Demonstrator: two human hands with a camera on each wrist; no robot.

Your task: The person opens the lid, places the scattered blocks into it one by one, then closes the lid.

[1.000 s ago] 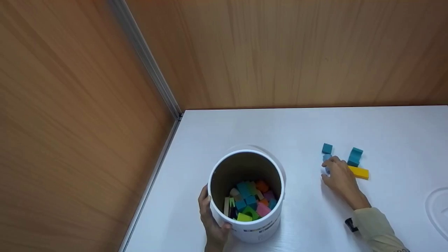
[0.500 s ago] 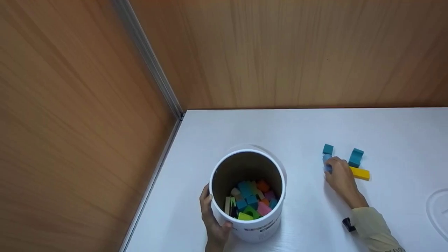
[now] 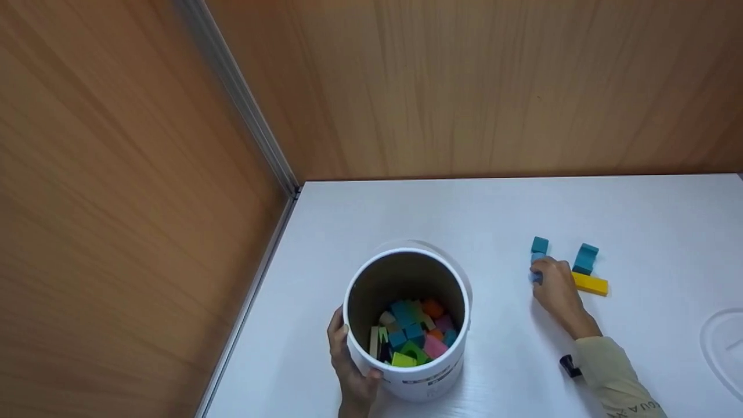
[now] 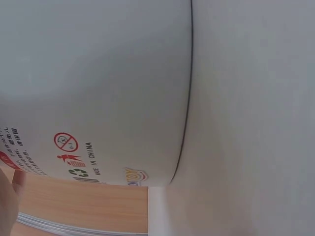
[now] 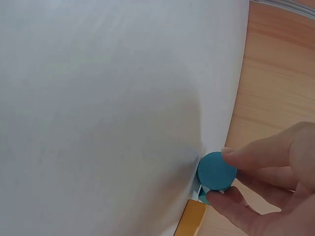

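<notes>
My left hand [image 3: 352, 374] grips the left side of a white bucket [image 3: 426, 386], fingers along its wall and thumb at the front. Many coloured toy blocks [image 3: 413, 331] lie inside. My right hand [image 3: 558, 288] pinches a blue cylinder block [image 5: 216, 171] between thumb and fingers; its round end faces the right wrist camera. Just behind it in the head view are a light blue block [image 3: 537, 255], partly hidden, and a teal block [image 3: 540, 244]. To the hand's right lie a curved teal block [image 3: 585, 259] and a yellow bar block [image 3: 590, 284].
A clear round lid [image 3: 725, 348] lies on the white table [image 3: 493, 215] at the right edge. Wooden panels [image 3: 464, 87] rise behind and to the left, with a metal strip [image 3: 244, 98] in their corner. A dark device [image 3: 570, 366] sits at my right wrist.
My right thumb and fingers have come together on the blue cylinder block. My left hand and the bucket hold their place; the head view shifts slightly.
</notes>
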